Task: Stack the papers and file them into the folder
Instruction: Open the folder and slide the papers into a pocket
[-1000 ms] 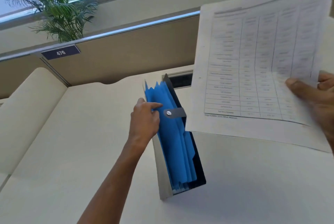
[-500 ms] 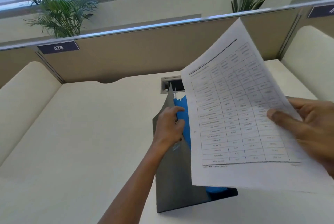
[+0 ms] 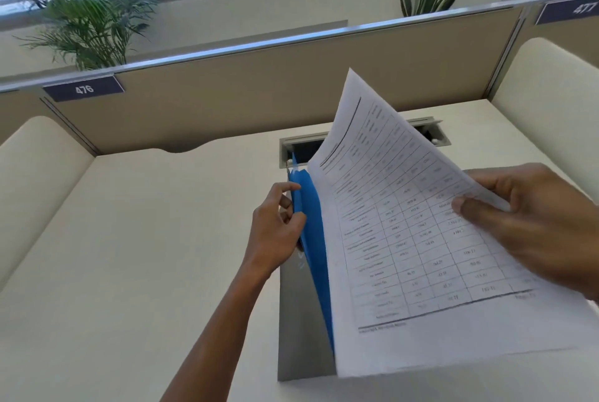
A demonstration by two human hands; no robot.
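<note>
An expanding folder [image 3: 299, 320] with a grey cover and blue inner dividers [image 3: 312, 239] stands upright on the desk at centre. My left hand [image 3: 275, 229] grips its upper edge and spreads the blue dividers with thumb and fingers. My right hand [image 3: 531, 226] holds a stack of white papers [image 3: 405, 255] printed with a table, pinched at the right edge. The papers tilt steeply, their left edge lying along the blue dividers and hiding the folder's right side.
The cream desk [image 3: 129, 255] is walled by a beige partition [image 3: 259, 93] with a "476" plate [image 3: 84, 89]. A cable slot [image 3: 434, 132] is sunk into the desk behind the folder. Padded side dividers [image 3: 551, 103] flank the desk. Plants stand beyond the partition.
The papers have swung down and left, their edge now meeting the folder's blue dividers. My left hand has shifted along the folder's top edge, parting the dividers. The view moved closer.
</note>
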